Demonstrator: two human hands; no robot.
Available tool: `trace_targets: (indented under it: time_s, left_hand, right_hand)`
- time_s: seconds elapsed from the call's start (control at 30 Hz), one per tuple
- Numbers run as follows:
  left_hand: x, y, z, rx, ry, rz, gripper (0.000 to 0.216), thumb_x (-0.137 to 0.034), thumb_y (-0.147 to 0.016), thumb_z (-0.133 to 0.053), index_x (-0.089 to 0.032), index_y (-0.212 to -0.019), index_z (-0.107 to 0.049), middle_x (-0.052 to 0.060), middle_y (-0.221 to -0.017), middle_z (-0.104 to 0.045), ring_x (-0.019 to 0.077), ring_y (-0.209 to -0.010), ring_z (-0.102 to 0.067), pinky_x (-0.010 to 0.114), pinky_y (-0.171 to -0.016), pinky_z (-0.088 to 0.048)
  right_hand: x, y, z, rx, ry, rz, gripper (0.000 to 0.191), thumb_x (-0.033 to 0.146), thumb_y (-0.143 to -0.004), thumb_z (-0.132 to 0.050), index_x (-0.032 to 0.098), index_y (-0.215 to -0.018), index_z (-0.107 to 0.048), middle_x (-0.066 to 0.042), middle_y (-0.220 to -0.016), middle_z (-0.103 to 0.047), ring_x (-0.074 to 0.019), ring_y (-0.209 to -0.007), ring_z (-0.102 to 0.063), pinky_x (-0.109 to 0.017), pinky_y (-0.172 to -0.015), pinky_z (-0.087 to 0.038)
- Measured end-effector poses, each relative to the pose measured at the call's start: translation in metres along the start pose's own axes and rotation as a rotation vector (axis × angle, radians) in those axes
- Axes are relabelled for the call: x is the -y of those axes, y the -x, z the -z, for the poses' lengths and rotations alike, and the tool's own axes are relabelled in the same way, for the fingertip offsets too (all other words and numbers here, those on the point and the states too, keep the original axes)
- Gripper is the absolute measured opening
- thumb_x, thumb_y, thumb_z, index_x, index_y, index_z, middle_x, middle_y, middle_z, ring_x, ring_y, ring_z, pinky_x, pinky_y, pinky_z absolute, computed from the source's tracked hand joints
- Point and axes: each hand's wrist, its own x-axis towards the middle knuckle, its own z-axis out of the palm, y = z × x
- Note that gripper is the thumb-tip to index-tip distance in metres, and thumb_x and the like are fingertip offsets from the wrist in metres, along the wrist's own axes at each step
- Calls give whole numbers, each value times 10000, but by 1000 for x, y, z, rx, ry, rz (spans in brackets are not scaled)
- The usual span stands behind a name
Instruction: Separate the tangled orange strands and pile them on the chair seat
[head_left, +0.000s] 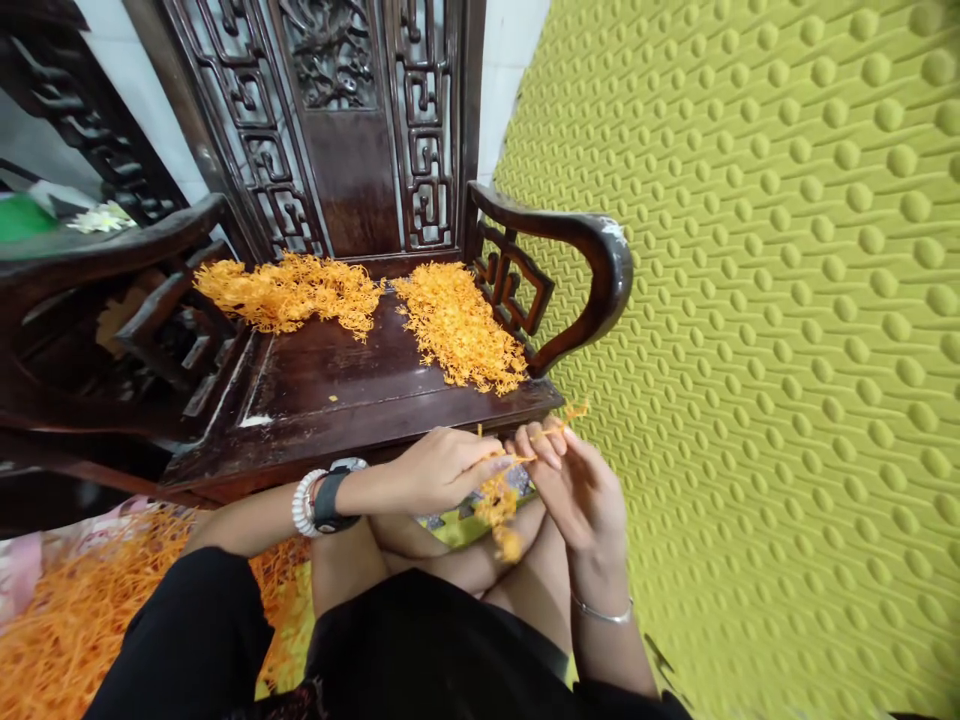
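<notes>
My left hand point(442, 468), with a watch and a white coil band at its wrist, is closed on a thin orange stringy strand point(517, 461). From the other side my right hand point(577, 485), wearing a silver bangle, pinches the same strand with its fingertips. Its branched end point(576, 411) sticks out past the right fingers. Below the fingers, over my lap, an orange clump point(496, 503) of small pieces shows, blurred at its lower end. Whether the clump is joined to the strand I cannot tell.
A dark carved wooden chair point(337, 365) stands in front of me. On its seat lie a pile of orange strands point(292, 290) and a pile of small orange pieces point(461, 325). More orange strands point(97, 610) cover the floor at left. A yellow-green padded wall point(787, 350) rises at right.
</notes>
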Motion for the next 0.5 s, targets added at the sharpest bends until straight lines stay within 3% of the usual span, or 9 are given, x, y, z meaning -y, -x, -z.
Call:
trace_targets:
  time_s: [0.23, 0.37, 0.5]
  left_hand:
    - [-15, 12, 7, 20, -204, -242, 372, -268, -995, -210, -154, -819, -518, 36, -728, -572, 150, -650, -494, 283, -666, -419]
    - [-28, 5, 9, -42, -258, -281, 399, -328, -993, -216, -166, -734, -473, 31, -658, -526, 149, -594, -453, 285, -622, -406]
    - [-39, 12, 12, -60, -158, -259, 403, -364, -989, -227, -175, -708, -446, 23, -636, -519, 140, -580, -451, 274, -595, -393]
  right_hand:
    - [12, 30, -3, 20, 107, 213, 289, 342, -890, -514, 210, -634, -530, 2, -586, -353, -162, -602, -400, -329, -608, -379]
    - [19, 32, -4, 4, 150, 306, 273, 312, -892, -509, 206, -643, -551, -7, -574, -365, -161, -596, -394, -315, -572, -351]
    - [33, 45, -9, -2, 211, 294, 287, 339, -893, -508, 210, -637, -524, 0, -548, -346, -156, -560, -366, -309, -530, -335]
